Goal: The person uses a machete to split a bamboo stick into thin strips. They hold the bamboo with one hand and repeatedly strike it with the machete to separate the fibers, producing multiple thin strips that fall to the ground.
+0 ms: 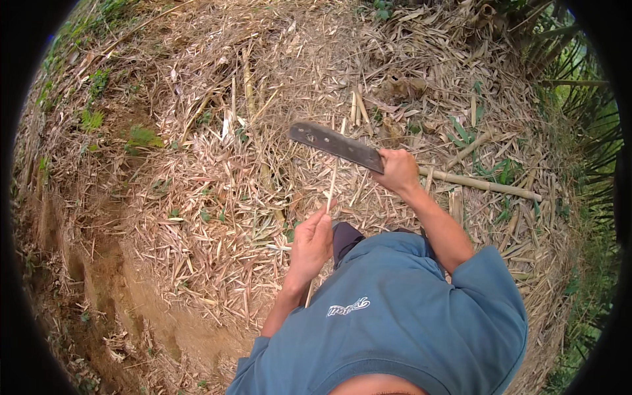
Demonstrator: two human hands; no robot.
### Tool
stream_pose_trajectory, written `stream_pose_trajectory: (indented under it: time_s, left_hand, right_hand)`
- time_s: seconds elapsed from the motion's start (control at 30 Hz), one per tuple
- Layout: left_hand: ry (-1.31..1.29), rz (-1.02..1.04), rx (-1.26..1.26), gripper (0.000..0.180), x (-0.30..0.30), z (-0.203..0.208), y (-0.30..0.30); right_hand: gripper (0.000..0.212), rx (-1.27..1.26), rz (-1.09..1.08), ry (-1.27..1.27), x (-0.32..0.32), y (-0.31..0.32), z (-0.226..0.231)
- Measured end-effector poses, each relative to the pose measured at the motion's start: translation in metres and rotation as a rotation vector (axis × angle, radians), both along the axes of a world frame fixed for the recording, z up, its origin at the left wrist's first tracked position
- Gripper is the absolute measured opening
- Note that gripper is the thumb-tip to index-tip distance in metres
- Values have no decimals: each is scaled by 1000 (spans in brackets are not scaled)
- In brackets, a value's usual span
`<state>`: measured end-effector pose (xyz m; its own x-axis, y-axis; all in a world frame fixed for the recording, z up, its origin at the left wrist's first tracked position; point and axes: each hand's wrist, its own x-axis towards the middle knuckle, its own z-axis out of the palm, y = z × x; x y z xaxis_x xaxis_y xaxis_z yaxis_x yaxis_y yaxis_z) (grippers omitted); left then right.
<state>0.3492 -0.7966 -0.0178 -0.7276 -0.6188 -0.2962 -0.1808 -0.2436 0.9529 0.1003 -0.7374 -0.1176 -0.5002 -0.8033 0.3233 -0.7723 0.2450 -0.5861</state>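
Bamboo sliver [331, 186] upright, pinched in left hand [311, 247]; broad knife [336, 145] gripped by right hand [397, 170], blade crossing above sliver's tip.

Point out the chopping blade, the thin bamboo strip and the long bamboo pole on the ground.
chopping blade [332, 143], head view, middle of the dark flat blade.
thin bamboo strip [332, 185], head view, pale shaft above the left hand.
long bamboo pole [487, 185], head view, mid-length of the pole.
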Motion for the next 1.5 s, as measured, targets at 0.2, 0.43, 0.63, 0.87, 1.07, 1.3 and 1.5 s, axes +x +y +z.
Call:
stream_pose_trajectory:
  time_s: [0.2, 0.43, 0.63, 0.87, 1.07, 1.3, 1.5]
  left_hand:
    - [-106, -44, -255, 40, 8, -23, -2]
    - [-48, -101, -101, 42, 3, 10, 7]
    - [-43, -96, -124, 42, 4, 14, 2]
    - [-16, 24, 56, 40, 0, 13, -7]
    - [-10, 40, 28, 39, -3, -8, -21]
    - [73, 70, 131, 24, -5, -1, -17]
    - [98, 115, -14, 26, 3, -13, -7]
  right_hand:
    - [20, -366, 292, 176, 32, 0, 14]
    - [19, -77, -35, -74, -32, -13, -12]
    - [29, -10, 43, -43, -20, -24, 5]
    - [27, -31, -204, -459, -46, -25, 0]
    - [26, -174, 185, -18, 45, 6, 35]
    - [22, -70, 188, -26, 38, 2, 29]
    - [23, -184, 340, -10, 58, 1, 29]
